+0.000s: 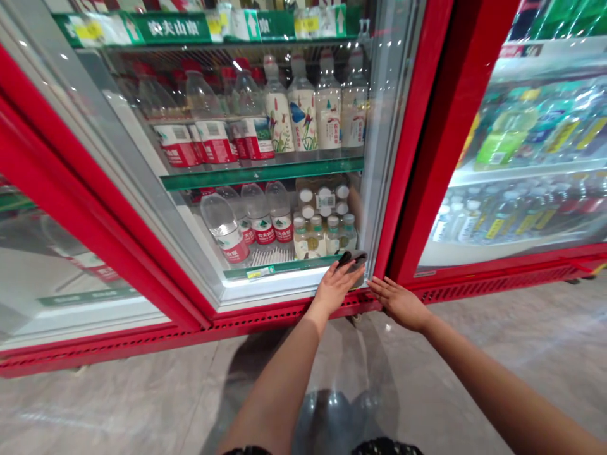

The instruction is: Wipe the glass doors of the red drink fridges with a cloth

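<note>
At the lower right corner of a cooler's glass door, my left hand presses a dark cloth with outstretched fingers. The cloth is partly hidden under the fingers. My right hand has its fingers extended, the tips touching the bottom of the red door frame, and holds nothing. Behind the glass, small white-capped bottles stand near my left hand. Large water bottles with red and white labels are to their left.
Above, a green-edged shelf holds red-capped bottles and slim patterned bottles. Another cooler with drinks stands at the right, and a red-framed door is at the left. A grey tiled floor lies below.
</note>
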A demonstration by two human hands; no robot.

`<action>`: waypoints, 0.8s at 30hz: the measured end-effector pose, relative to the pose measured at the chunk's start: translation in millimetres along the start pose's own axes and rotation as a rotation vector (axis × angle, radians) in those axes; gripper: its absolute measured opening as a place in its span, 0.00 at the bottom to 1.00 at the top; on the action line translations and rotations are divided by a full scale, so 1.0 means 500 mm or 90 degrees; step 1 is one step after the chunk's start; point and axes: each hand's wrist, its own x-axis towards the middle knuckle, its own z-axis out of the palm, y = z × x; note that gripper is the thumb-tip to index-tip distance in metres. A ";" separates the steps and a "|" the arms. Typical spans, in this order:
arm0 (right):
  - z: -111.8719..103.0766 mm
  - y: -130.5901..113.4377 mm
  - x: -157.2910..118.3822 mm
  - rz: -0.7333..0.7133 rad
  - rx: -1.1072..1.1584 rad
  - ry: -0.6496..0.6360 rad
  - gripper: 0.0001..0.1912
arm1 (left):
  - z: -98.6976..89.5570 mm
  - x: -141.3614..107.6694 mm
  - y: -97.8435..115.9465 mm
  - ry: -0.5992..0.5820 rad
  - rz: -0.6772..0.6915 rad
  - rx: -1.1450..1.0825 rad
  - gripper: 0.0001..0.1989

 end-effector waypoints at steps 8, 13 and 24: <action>-0.024 0.024 -0.035 0.060 0.005 -0.065 0.20 | 0.034 0.030 0.032 -0.034 0.020 -0.006 0.35; -0.057 0.023 -0.036 0.082 -0.003 -0.112 0.14 | 0.058 0.096 0.067 -0.026 0.049 0.018 0.34; -0.098 0.055 -0.056 0.122 -0.038 -0.090 0.09 | 0.085 0.170 0.126 -0.003 0.021 0.001 0.30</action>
